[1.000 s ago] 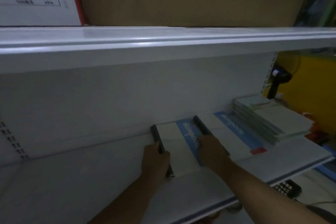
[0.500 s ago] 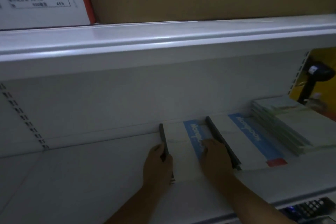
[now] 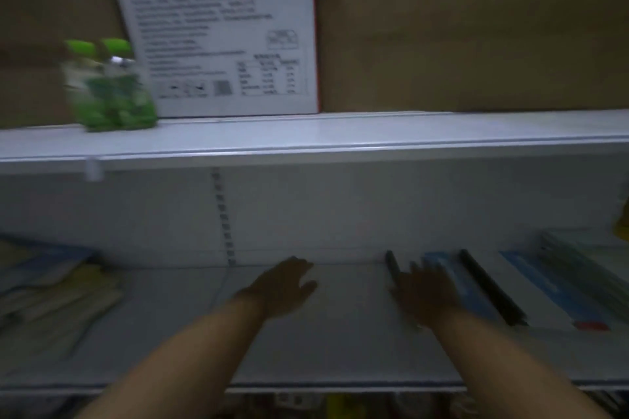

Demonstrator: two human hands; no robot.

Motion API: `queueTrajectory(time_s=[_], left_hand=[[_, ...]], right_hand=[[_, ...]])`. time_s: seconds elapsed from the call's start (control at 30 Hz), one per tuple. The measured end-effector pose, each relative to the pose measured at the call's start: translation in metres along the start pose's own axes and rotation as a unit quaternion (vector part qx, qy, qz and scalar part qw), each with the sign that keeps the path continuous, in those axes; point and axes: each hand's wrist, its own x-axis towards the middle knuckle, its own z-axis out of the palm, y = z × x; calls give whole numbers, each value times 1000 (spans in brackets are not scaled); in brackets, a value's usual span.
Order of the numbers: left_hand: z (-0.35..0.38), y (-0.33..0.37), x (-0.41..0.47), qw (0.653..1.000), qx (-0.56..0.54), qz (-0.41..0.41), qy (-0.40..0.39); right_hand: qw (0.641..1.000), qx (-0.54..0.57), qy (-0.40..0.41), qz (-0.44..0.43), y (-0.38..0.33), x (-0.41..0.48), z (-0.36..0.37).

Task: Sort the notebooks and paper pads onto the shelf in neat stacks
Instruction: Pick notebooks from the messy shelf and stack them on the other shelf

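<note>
The view is dim and smeared, so fine detail is lost. Both bare forearms reach in over the front edge of the white shelf [image 3: 323, 343]. The left hand [image 3: 282, 286] hangs over a bare stretch of the shelf, fingers straight and a little apart, holding nothing. The right hand [image 3: 425, 296] is over the near half of a notebook [image 3: 459, 282], fingers spread and gripping nothing; whether the palm actually touches the cover I cannot tell.

That notebook lies flat on the shelf towards the right, its black spine on the left side and a blue band down the cover. Just beside it on the right lies a second notebook [image 3: 541, 286] of the same kind, with a black spine, a blue band and a small red tag at the near corner. Further right, a stack of pale pads [image 3: 589, 258] sits against the back panel. At the far left of the shelf is a loose pile [image 3: 51, 286] of blue and yellowish items.

On the upper shelf [image 3: 374, 133] stand green-capped bottles [image 3: 109, 92], a white box [image 3: 221, 27] with printed text, and a brown carton [image 3: 469, 27].
</note>
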Motion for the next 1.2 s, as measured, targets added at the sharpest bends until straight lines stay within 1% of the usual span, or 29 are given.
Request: queueTrajectory(time_s=[0.03,0.1,0.17,0.23,0.33,0.5,0.57,0.67,0.73,0.8,0.9,0.97,1.03,1.07,1.13,1.2], left_hand=[[-21,-25,-20,999,17,-22,15],[-63,-73,-64,994,55,-81,38],[-97,-119,-115,984,105,-138,47],[-119,-159,-172,973,126,-180,73],[-134,-209,-256,961,121,-230,97],[-148,-286,-358,935,79,-331,103],[-149,-311,-383,925,60,-358,110],[-146,-344,-402,914,26,-383,134],[-143,-364,-405,911,15,-387,143],[-144,-384,-402,912,13,-384,141],[-157,-415,-388,913,5,-385,133],[-169,-436,-377,912,2,-390,126],[-179,-457,-366,910,-7,-396,125],[-183,-467,-362,908,-15,-397,132],[-187,-488,-356,905,-33,-397,149],[-187,-508,-354,903,-58,-397,157]], right_hand=[[998,1,8,-63,-33,-6,-12],[982,28,17,-184,-107,-22,-38],[959,64,25,-273,-181,-42,-58],[938,78,39,-336,-245,-62,-74],[918,51,32,-393,-322,-88,-90],[899,19,-2,-436,-421,-115,-108],[889,12,-14,-457,-454,-120,-114],[879,6,-11,-477,-504,-114,-114],[875,3,-1,-484,-539,-101,-113],[871,26,26,-489,-575,-86,-116],[862,100,81,-490,-627,-62,-126],[854,174,100,-480,-661,-47,-130],[856,241,72,-452,-695,-38,-132],[857,258,58,-442,-712,-34,-133],[859,258,49,-440,-746,-24,-133],[863,220,56,-451,-770,-16,-136]])
